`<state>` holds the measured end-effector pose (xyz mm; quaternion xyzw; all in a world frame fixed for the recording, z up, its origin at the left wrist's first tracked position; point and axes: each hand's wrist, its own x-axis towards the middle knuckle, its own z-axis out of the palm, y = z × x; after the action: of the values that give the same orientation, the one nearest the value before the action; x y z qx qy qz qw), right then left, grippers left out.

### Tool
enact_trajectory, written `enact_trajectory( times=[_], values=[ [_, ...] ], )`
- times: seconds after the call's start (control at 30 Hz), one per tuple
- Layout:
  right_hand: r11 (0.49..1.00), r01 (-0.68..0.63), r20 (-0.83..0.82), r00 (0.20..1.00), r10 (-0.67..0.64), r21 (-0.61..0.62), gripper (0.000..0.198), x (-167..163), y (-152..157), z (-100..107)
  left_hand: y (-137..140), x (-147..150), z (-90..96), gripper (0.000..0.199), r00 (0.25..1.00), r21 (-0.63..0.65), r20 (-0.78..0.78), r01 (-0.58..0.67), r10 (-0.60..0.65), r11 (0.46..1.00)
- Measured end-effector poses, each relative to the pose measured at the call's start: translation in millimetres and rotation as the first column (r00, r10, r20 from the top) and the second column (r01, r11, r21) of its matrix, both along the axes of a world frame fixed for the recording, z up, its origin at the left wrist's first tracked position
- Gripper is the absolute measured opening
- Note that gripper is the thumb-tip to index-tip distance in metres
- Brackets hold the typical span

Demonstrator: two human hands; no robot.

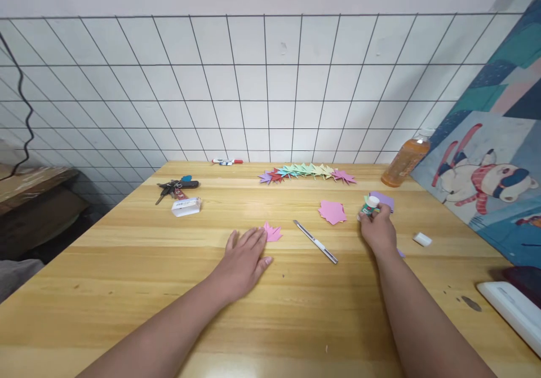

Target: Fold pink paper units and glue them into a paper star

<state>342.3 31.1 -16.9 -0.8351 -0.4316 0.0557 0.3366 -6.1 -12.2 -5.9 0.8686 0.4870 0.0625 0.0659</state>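
My left hand [245,259] lies flat on the table, fingers stretched out. Its fingertips touch a small pink folded paper leaf [273,232], partly covered by them. My right hand [379,230] is closed around a green glue stick [368,206] with a white end. Behind that hand some purple paper [384,200] shows, partly hidden. Between my hands lie a slim craft knife [316,241] and a pink paper piece with a jagged edge [332,212].
A row of coloured folded paper leaves [306,171] lies near the tiled wall. Keys [177,186], a small white box [186,207] and a marker [227,161] are left. At right stand a drink bottle [406,161], a white cap [422,239] and a white device [509,310].
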Motion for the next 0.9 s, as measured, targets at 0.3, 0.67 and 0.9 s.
enact_trajectory(
  times=[0.3,0.67,0.9],
  values=[
    [0.783,-0.166,0.331,0.942,-0.054,0.600,0.051,-27,-13,18,3,-3,-2.3,0.056,0.970,0.148,-0.097,-0.206,0.221,0.967],
    [0.863,-0.488,0.444,0.750,0.490,-0.127,0.037,-52,-9,5,4,0,1.9,0.047,0.975,0.186,-0.040,-0.207,0.218,0.960],
    [0.887,-0.396,0.465,0.755,0.462,-0.239,0.028,-51,-11,14,2,2,5.0,0.042,0.993,0.152,-0.004,-0.115,0.117,0.982]
  ],
)
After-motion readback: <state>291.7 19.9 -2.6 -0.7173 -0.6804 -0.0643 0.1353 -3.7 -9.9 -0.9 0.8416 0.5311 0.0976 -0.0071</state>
